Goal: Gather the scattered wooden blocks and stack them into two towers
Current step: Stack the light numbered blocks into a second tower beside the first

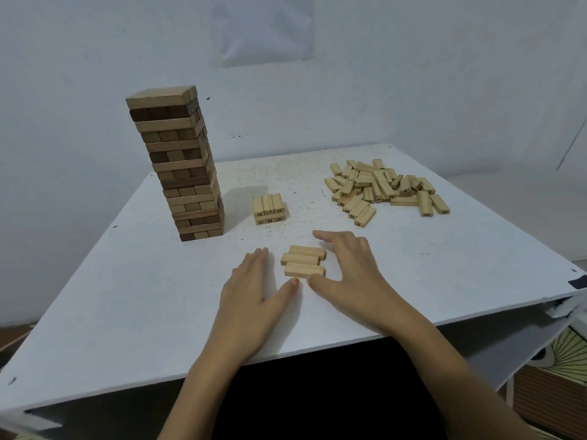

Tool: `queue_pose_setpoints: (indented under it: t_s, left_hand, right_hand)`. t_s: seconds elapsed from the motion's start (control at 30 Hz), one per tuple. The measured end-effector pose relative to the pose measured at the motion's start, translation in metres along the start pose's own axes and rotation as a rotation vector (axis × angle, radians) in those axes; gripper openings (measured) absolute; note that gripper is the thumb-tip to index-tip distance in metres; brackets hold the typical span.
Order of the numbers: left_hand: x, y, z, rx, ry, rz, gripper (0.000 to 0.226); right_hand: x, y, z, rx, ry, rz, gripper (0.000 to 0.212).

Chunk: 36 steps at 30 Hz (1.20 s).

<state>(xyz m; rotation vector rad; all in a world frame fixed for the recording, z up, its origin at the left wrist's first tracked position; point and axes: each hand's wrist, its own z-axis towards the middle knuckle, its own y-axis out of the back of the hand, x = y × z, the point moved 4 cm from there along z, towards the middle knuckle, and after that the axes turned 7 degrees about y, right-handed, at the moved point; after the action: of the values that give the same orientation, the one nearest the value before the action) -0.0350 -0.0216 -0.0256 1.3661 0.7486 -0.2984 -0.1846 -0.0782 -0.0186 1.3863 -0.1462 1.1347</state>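
Note:
Three pale wooden blocks [304,260] lie side by side on the white table [127,296], near its front. My left hand [254,290] lies flat just left of them, fingers straight, thumb tip close to the nearest block. My right hand [349,274] rests open on their right, fingers spread around the far corner, thumb below. A tall tower [181,166] of mixed dark and light blocks stands at the left. A short two-layer stack [268,209] of numbered pale blocks sits in the middle. A loose heap of pale blocks [384,188] lies at the back right.
The table stands against a pale wall [413,74] with a sheet of paper [265,27] taped up. The table's front edge runs just under my forearms. A patterned box [559,376] stands on the floor at the lower right.

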Motion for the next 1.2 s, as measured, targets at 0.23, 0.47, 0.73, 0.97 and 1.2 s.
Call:
queue_pose_setpoints:
  t_s: [0.23,0.47,0.73,0.97,1.2]
  left_hand:
    - [0.002,-0.002,0.01,0.146,-0.075,0.328,0.093]
    - [-0.002,-0.009,0.013,0.136,-0.172,0.349,0.066]
    - [-0.006,-0.016,0.014,0.055,-0.13,0.395,0.055]
    - [-0.001,-0.018,0.016,0.047,-0.119,0.365,0.059]
    - [0.031,-0.011,0.036,0.07,0.049,-0.222,0.058]
  right_hand:
    - [-0.002,-0.003,-0.012,0.184,-0.039,-0.477,0.067]
    - [-0.001,-0.01,-0.009,0.252,-0.018,-0.631,0.079]
    - [-0.003,-0.016,-0.004,0.262,-0.033,-0.638,0.098]
    - [-0.005,-0.013,-0.004,0.239,0.002,-0.655,0.095]
    - [-0.004,0.018,-0.004,0.221,-0.038,-0.102,0.066]
